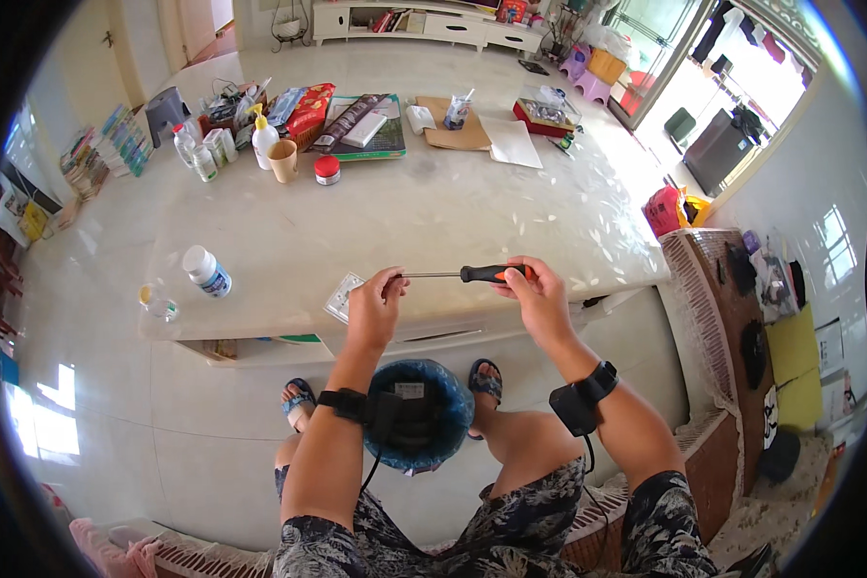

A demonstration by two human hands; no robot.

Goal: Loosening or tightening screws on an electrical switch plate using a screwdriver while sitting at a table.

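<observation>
While both grips hang over the near side of the bench (pixel 433 222), the screwdriver (pixel 472 275) is right there btwn them, abt level. The R grip (pixel 539 294) is wrapped on the fat black & orange handle. The L grip (pixel 378 301) pinches the thin metal rod w/ its fingertips, so the very end is hid. It's prob. held at both ends b/c it's long & thin, and 2 holds keep it steady. Just beside the L grip, a white card (pixel 342 297) lies on the bench.

Below the grips, btwn the feet, is a bin (pixel 465 414) w/ a blue bag; the bag goes over the rim, prob. so it won't slip in. Left of the L grip, well apart, a white bottle (pixel 206 271) stands near a clear jar (pixel 158 304).

Farther off, past the L grip & to its left, are a red-lid jar (pixel 328 170), a paper cup (pixel 282 161) & a pump bottle (pixel 264 142), all stood up, maybe so nothing spills. Past the R grip, a white sheet (pixel 512 144) lies next to brown paper (pixel 453 140). Way past both grips is a low white cabinet (pixel 443 31).
</observation>
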